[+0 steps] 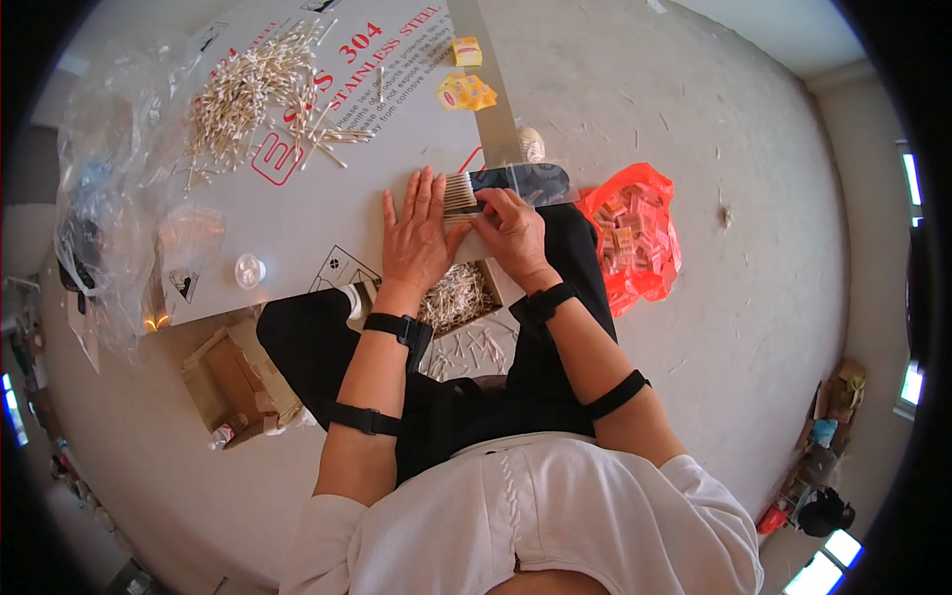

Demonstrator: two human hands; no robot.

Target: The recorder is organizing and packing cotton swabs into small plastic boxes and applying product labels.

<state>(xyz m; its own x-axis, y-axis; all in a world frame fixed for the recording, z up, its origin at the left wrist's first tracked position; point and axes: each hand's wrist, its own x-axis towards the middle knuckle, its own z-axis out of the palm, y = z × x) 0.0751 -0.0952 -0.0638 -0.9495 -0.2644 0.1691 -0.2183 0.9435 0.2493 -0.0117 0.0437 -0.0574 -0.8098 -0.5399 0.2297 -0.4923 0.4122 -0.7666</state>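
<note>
A neat row of cotton swabs (459,188) lies side by side at the near right edge of the table (327,213). My left hand (416,236) rests flat beside the row, its fingers stretched and slightly spread. At the row's right end, my right hand (513,230) has its fingers curled into a pinch; whatever is between the fingertips is hidden. Beyond that hand, a dark, shiny flat piece (540,182) with clear plastic over it sticks out past the table edge. A loose heap of cotton swabs (243,104) covers the far left of the table.
Yellow packets (466,92) and a small yellow box (466,52) sit at the far edge. A red plastic bag (662,203) holds several small packs. Below the table are a box of swabs (459,297) and an open carton (223,372). Clear plastic bags (114,169) hang left.
</note>
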